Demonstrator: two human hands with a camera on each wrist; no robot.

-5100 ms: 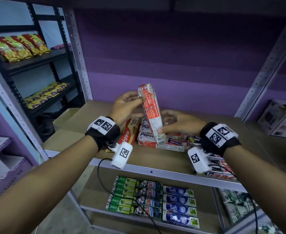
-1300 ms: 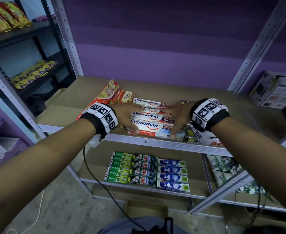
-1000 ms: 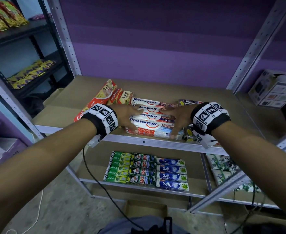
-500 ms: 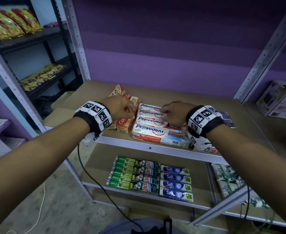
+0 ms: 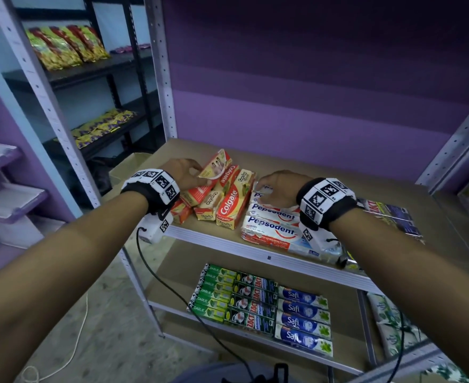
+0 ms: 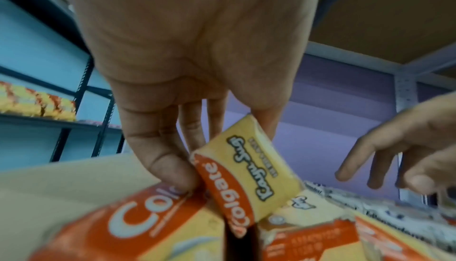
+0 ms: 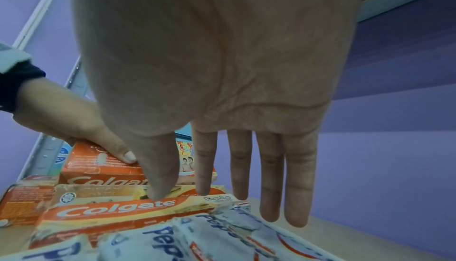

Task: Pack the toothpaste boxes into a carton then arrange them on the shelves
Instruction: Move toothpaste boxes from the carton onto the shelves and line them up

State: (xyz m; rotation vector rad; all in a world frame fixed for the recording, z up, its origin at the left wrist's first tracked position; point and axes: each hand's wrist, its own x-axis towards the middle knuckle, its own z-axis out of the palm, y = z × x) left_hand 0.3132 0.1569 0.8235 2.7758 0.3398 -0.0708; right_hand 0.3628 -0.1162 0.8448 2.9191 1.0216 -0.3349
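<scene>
Several red-and-yellow Colgate boxes point(image 5: 228, 208) lie in a loose heap on the brown shelf board point(image 5: 310, 158), left of a neat stack of white Pepsodent boxes point(image 5: 272, 221). My left hand point(image 5: 193, 172) pinches one Colgate box point(image 6: 246, 167) between thumb and fingers, and the box is tilted up above the heap. My right hand point(image 5: 266, 186) hovers palm down over the far end of the Pepsodent stack. Its fingers point(image 7: 271, 177) are straight, and the thumb tip meets the nearest Colgate box point(image 7: 118, 209).
The shelf below holds rows of green, dark and blue toothpaste boxes point(image 5: 258, 302). Dark flat packs point(image 5: 391, 217) lie at the right of the upper shelf. A cardboard carton point(image 5: 129, 167) stands behind the left post. Snack packets point(image 5: 64, 45) fill a black rack on the left.
Both hands have left the sides of the Pepsodent stack. The left moved to the Colgate heap and tipped one box up; the right shifted to the stack's far end.
</scene>
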